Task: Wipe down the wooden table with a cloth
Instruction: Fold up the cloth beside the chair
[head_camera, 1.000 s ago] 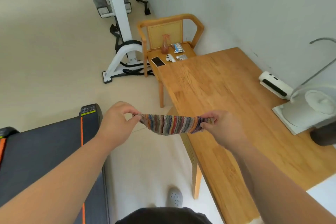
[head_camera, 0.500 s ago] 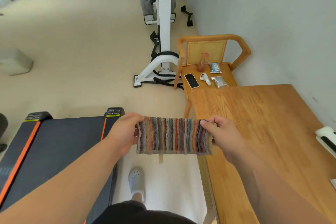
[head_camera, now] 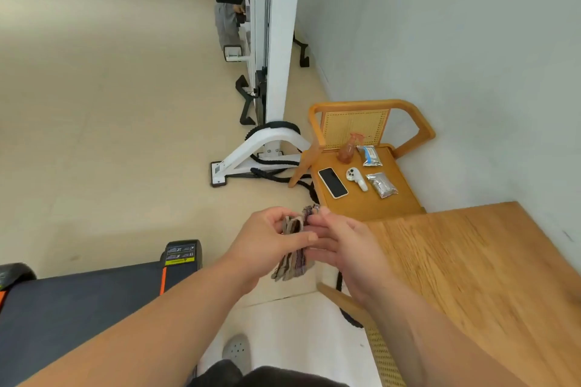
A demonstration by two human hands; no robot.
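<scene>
The left hand (head_camera: pixel 267 242) grips and the right hand (head_camera: pixel 345 248) pinches the bunched, multicoloured striped cloth (head_camera: pixel 292 264) in mid-air just off the corner of the light wooden table (head_camera: pixel 471 276), so with 2 loose holds it may slip to the floor before any wiping begins.

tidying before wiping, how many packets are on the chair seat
2. A blue-labelled packet at the back of the chair seat, beside the spray bottle; a silver packet right of the white controller.
</scene>
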